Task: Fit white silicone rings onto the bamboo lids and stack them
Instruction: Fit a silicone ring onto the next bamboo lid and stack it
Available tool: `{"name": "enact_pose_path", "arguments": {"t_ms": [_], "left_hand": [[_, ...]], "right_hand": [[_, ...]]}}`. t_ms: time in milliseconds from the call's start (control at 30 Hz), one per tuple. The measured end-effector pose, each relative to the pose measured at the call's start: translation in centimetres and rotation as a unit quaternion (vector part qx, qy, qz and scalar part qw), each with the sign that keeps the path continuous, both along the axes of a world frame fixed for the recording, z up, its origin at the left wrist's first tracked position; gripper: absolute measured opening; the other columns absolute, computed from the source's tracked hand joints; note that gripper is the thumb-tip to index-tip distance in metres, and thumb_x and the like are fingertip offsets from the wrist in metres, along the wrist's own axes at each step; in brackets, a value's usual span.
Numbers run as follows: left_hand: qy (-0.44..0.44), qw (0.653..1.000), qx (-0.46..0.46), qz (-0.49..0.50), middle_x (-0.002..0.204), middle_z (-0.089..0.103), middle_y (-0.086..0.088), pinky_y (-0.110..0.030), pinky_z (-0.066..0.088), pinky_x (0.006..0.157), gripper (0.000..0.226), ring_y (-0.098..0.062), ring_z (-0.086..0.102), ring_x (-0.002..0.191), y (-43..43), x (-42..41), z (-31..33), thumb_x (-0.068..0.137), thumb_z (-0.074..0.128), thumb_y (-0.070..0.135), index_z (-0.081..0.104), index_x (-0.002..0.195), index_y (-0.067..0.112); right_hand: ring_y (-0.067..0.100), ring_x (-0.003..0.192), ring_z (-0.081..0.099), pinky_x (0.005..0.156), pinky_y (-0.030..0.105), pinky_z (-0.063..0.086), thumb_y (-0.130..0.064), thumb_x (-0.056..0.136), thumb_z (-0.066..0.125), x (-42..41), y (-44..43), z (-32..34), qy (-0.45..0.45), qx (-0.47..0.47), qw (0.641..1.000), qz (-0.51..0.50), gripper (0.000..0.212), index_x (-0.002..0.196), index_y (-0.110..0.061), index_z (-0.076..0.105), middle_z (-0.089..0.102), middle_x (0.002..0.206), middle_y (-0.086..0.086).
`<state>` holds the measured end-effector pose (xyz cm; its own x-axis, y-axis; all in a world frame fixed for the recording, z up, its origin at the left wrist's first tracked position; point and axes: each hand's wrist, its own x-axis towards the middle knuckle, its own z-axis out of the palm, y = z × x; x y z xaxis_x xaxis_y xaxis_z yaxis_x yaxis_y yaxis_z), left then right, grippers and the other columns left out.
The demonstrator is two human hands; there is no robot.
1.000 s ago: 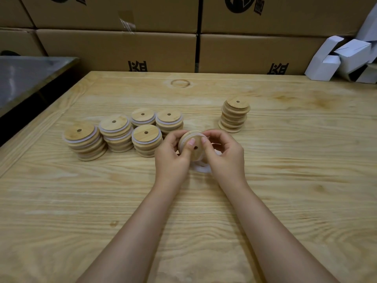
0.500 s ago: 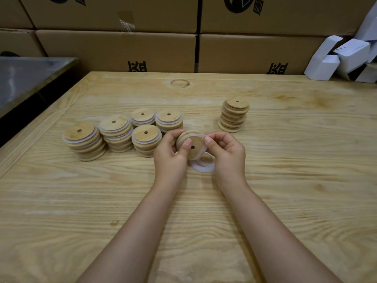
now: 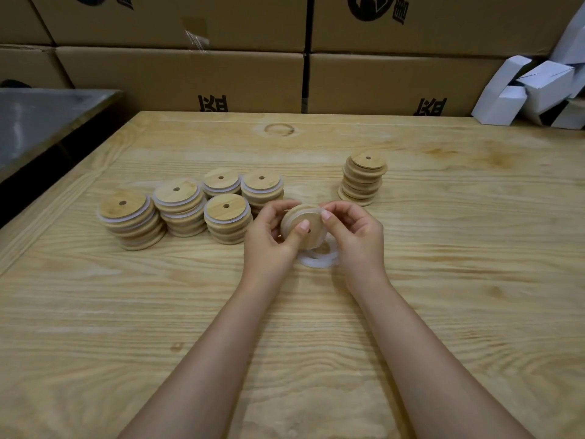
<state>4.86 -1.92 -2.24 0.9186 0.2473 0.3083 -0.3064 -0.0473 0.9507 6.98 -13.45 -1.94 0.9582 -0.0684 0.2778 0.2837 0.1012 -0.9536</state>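
Since the earlier frames, little has been shifted: the bamboo lid [image 3: 302, 224] is kept tilted on edge between both hands at the centre of the counter [image 3: 443, 280], and the loose white silicone rings [image 3: 318, 259] beneath it are now seen more fully. The lid is gripped by the left hand [image 3: 269, 242], whose thumb is pressed on the lid's face beside the small hole, with the fingers [image 3: 278, 209] curled around the far rim. The rim at about 1 o'clock of the lid is pinched by the right hand [image 3: 357, 239], where a thin translucent ring edge is seen against the wood; whether it is fully seated cannot be told. The loose rings are lying flat on the counter, just below the lid and partly hidden by the right hand. Five stacks of ringed lids [image 3: 190, 207] are grouped at about 10 o'clock from the hands, touching one another. One stack of bare lids [image 3: 364, 179] is set apart at about 1 o'clock. Cardboard boxes [image 3: 190, 74] are lined along the far edge at 12 o'clock, and white cartons [image 3: 531, 90] are piled at 2 o'clock.
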Motion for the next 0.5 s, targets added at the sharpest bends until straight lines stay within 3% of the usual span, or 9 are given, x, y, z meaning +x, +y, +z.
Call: {"name": "enact_pose_path", "arguments": {"t_ms": [100,267,367,433,500], "left_hand": [[-0.019,0.999,0.041,0.011,0.095,0.067,0.002,-0.023,0.051,0.08,0.033,-0.011,0.064,0.091,-0.11,-0.06,-0.07,0.082,0.065,-0.002,0.06,0.094,0.028],[-0.028,0.998,0.017,0.045,0.091,0.067,-0.002,-0.024,0.051,0.078,0.033,-0.014,0.065,0.087,-0.1,0.05,-0.04,0.082,0.065,-0.004,0.06,0.089,0.028],[-0.025,0.998,-0.037,0.052,0.098,0.068,-0.007,-0.029,0.051,0.081,0.034,-0.018,0.066,0.091,0.1,0.14,0.02,0.083,0.063,-0.005,0.06,0.095,0.026],[-0.017,0.997,-0.057,0.045,0.108,0.067,-0.013,-0.034,0.05,0.089,0.038,-0.025,0.064,0.101,0.26,0.29,0.05,0.083,0.061,-0.008,0.059,0.104,0.024],[-0.01,0.998,-0.059,0.034,0.109,0.067,-0.013,-0.034,0.05,0.09,0.038,-0.023,0.064,0.102,0.34,0.39,0.02,0.084,0.06,-0.009,0.059,0.106,0.021]], "right_hand": [[-0.002,0.071,0.059,0.068,0.016,0.049,0.002,0.086,0.061,-0.36,0.33,0.08,-0.024,-0.052,0.998,0.012,0.025,0.077,-0.021,0.061,0.063,0.076,-0.009],[0.007,0.079,0.062,0.079,0.036,0.052,-0.007,0.084,0.067,-0.9,0.68,0.12,-0.073,-0.128,0.989,-0.033,0.022,0.081,-0.028,0.062,0.065,0.081,-0.01],[0.013,0.081,0.062,0.078,0.046,0.052,-0.007,0.084,0.067,-0.92,0.7,-0.02,-0.088,-0.154,0.983,-0.044,0.013,0.087,-0.018,0.064,0.065,0.084,-0.007],[0.009,0.08,0.062,0.076,0.043,0.053,-0.006,0.084,0.066,-0.83,0.68,-0.14,-0.09,-0.15,0.983,-0.049,0.011,0.087,-0.015,0.065,0.065,0.082,-0.008],[0.003,0.078,0.061,0.077,0.029,0.051,-0.005,0.084,0.066,-0.71,0.68,-0.23,-0.092,-0.146,0.983,-0.063,0.014,0.085,-0.019,0.065,0.065,0.081,-0.014]]}}
